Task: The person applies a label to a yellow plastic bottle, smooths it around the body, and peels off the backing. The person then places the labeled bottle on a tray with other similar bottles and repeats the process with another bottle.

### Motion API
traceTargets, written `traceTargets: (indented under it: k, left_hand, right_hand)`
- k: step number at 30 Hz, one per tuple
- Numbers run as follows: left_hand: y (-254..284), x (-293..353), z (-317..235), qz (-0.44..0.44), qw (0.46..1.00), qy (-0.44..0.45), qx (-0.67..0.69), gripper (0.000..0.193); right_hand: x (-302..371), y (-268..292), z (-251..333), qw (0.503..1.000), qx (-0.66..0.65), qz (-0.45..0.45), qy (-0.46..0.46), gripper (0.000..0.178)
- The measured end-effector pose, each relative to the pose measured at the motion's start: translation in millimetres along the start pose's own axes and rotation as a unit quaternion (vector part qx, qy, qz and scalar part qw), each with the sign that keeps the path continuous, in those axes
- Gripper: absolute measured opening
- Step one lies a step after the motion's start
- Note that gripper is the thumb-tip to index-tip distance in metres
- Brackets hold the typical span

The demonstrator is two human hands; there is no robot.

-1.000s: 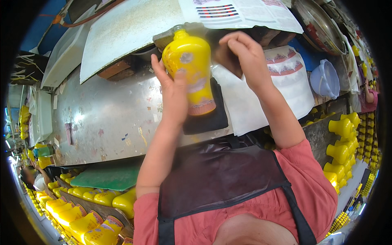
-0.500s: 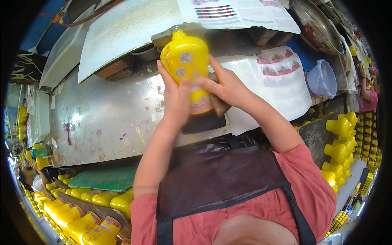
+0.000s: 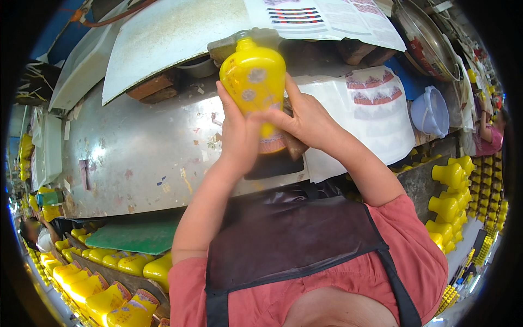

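A glossy yellow bottle-shaped vase (image 3: pixel 252 68) with a narrow neck, pale purple flower patterns and a pinkish patterned band near its base stands in front of me, its neck pointing away. My left hand (image 3: pixel 238 136) presses against its left side, fingers along the glaze. My right hand (image 3: pixel 313 121) grips the opposite side, with its thumb laid across the lower front close to the left thumb. Both hands are closed around the vase and partly hide its lower body. Under the base is a dark block (image 3: pixel 274 163), and a brown block shows beside it.
Printed transfer sheets (image 3: pixel 376 120) lie right on the metal table (image 3: pixel 125 158). A pale blue bucket (image 3: pixel 429 111) stands at the right edge. A white board (image 3: pixel 163 43) rests on bricks (image 3: pixel 152 84) at the back. Many yellow vases (image 3: pixel 122 305) line both sides; people work farther off.
My thumbs have slid closer together over the vase's lower front. The vase, still between both hands, appears slightly farther right, along with a small shift of the whole view.
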State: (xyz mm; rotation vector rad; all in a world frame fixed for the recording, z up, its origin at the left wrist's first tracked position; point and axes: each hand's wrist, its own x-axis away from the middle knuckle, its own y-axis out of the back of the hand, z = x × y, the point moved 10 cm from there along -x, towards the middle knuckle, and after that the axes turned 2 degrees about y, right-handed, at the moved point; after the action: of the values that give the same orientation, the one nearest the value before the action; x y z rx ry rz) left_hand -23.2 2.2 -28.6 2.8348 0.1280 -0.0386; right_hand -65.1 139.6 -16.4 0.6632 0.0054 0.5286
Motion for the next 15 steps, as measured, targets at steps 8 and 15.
traceTargets:
  k: [8, 15]
  left_hand:
    - [6, -4, 5, -0.007, 0.987, -0.012, 0.158, 0.092]
    - [2, -12, 5, -0.027, 0.998, -0.018, 0.060, 0.087]
  right_hand:
    - [2, 5, -9, 0.999, -0.034, 0.008, 0.004, 0.087]
    - [-5, 5, -1, 0.997, -0.047, -0.057, 0.037, 0.077]
